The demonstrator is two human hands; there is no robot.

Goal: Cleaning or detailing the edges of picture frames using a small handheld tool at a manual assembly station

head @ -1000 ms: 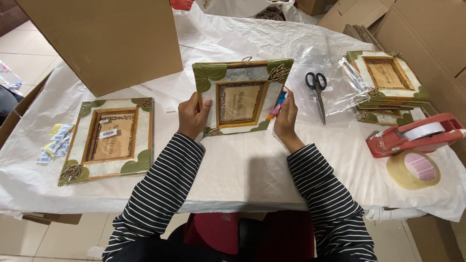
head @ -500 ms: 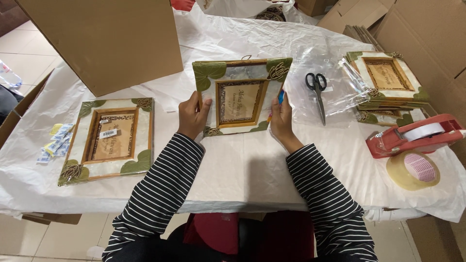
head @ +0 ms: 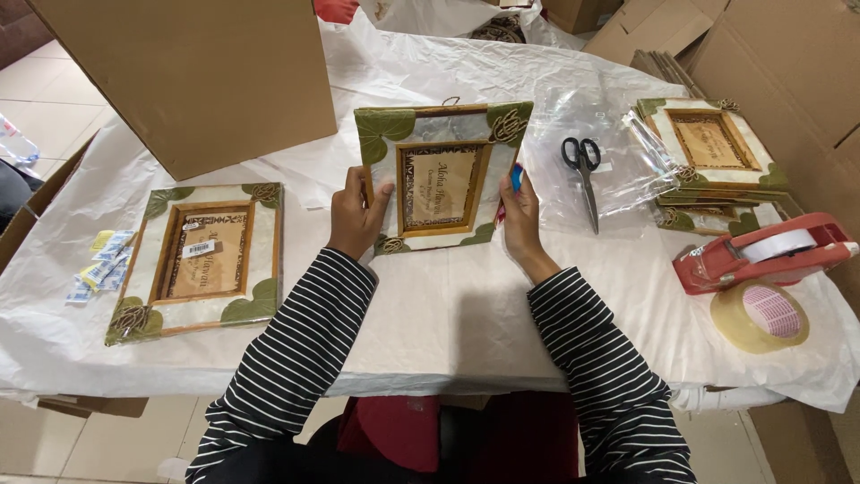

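Note:
A decorated picture frame (head: 441, 176) with green leaf corners and a brown inner border is lifted and tilted up off the white-covered table (head: 448, 305). My left hand (head: 356, 218) grips its lower left edge. My right hand (head: 520, 215) holds its right edge and also has a small blue and red pen-like thing tucked against the frame. Both sleeves are black and white striped.
A second matching frame (head: 202, 258) lies flat at the left, beside small yellow and blue labels (head: 98, 269). Scissors (head: 584, 170) rest on clear plastic wrap. A stack of frames (head: 708, 161) sits right, with a red tape dispenser (head: 761, 254) and tape roll (head: 760, 317). A cardboard box (head: 206, 81) stands behind.
The frame has been raised and tilted more upright. My right hand slid from the frame's front face to its right edge. My left hand kept its hold.

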